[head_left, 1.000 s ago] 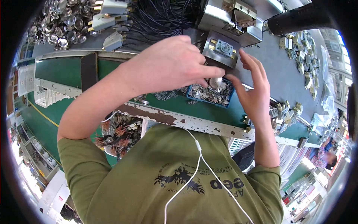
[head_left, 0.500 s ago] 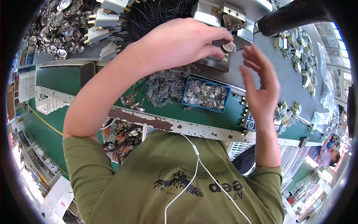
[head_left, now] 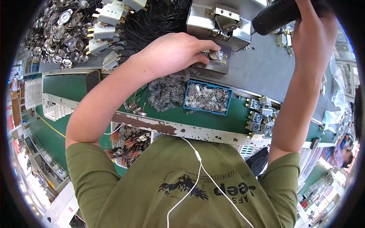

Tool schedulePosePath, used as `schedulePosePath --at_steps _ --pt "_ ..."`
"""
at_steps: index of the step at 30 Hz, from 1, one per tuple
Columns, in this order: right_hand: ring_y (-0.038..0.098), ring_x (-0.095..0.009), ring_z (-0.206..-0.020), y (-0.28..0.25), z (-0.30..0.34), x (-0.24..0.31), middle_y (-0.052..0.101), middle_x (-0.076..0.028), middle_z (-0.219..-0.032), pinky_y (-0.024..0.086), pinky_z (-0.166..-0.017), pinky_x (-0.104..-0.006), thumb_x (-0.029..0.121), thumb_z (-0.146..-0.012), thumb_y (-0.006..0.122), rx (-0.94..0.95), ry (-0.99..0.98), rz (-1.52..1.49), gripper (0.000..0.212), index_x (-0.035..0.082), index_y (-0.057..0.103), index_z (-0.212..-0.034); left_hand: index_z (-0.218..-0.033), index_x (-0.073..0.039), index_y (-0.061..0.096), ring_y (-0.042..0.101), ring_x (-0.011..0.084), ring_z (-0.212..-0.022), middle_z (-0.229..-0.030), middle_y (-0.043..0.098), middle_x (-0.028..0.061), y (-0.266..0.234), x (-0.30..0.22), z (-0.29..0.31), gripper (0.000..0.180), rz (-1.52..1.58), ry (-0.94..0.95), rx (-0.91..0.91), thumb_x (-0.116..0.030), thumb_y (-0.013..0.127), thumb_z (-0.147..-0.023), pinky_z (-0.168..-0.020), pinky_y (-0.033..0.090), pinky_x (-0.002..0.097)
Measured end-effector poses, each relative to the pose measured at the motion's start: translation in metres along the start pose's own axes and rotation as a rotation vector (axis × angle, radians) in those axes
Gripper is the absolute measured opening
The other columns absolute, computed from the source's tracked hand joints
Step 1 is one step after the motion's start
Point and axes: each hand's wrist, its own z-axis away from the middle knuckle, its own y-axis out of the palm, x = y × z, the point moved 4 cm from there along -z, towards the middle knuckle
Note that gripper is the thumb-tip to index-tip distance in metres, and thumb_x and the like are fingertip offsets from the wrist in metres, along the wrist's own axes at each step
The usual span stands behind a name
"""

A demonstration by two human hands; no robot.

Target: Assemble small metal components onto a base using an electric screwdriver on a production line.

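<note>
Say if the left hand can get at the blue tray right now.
Probably yes: the blue tray sits closer to the body than the left hand, with nothing visible over it. The hand's fingers are on the metal cap, though, so they'd likely have to let go first.

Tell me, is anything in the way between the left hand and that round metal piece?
Nothing visible: the left hand has its fingers on the round metal piece, over the metal block. The right hand is aside, at the black handle.
</note>
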Motion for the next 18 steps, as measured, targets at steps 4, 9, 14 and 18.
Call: schedulePosePath --at_steps 4,9,14,18 --pt "0.066 -0.015 -0.075 -0.003 0.004 0.013 0.069 -0.009 -0.091 0.052 -0.070 -0.0285 0.022 -0.097 0.073 -0.102 -0.335 -0.084 0.029 -0.001 0.065 -0.111 -0.134 -0.021 0.064 0.070 0.0351 -0.087 -0.093 0.073 0.0134 0.000 -0.001 0.000 0.039 0.018 0.018 -0.013 -0.024 0.069 -0.095 -0.078 0.055 0.0459" --pt "0.066 -0.017 -0.071 -0.013 0.019 0.027 0.070 -0.011 -0.091 0.053 -0.066 -0.0305 0.017 -0.096 0.074 -0.104 -0.294 -0.204 0.027 -0.002 0.062 -0.111 -0.124 -0.015 0.065 0.072 0.0344 -0.090 -0.094 0.074 0.0133 -0.002 -0.002 0.002 0.032 -0.026 0.046 -0.049 -0.024 0.069 -0.094 -0.076 0.057 0.0470" --pt "0.066 -0.019 -0.068 -0.002 0.007 0.013 0.070 -0.014 -0.090 0.054 -0.063 -0.0324 0.012 -0.094 0.074 -0.107 -0.270 -0.329 0.026 -0.002 0.059 -0.111 -0.116 -0.013 0.063 0.072 0.0338 -0.084 -0.085 0.073 0.0121 0.003 0.000 0.003 0.024 -0.082 0.096 -0.122 -0.022 0.068 -0.094 -0.069 0.056 0.0468" --pt "0.066 -0.020 -0.066 0.023 0.013 0.017 0.070 -0.017 -0.090 0.055 -0.060 -0.0340 0.007 -0.093 0.074 -0.100 -0.253 -0.429 0.026 -0.002 0.057 -0.111 -0.126 -0.018 0.064 0.071 0.0352 -0.083 -0.088 0.071 0.0127 0.009 0.001 0.002 0.032 -0.093 0.043 -0.035 -0.025 0.068 -0.095 -0.070 0.055 0.0464"
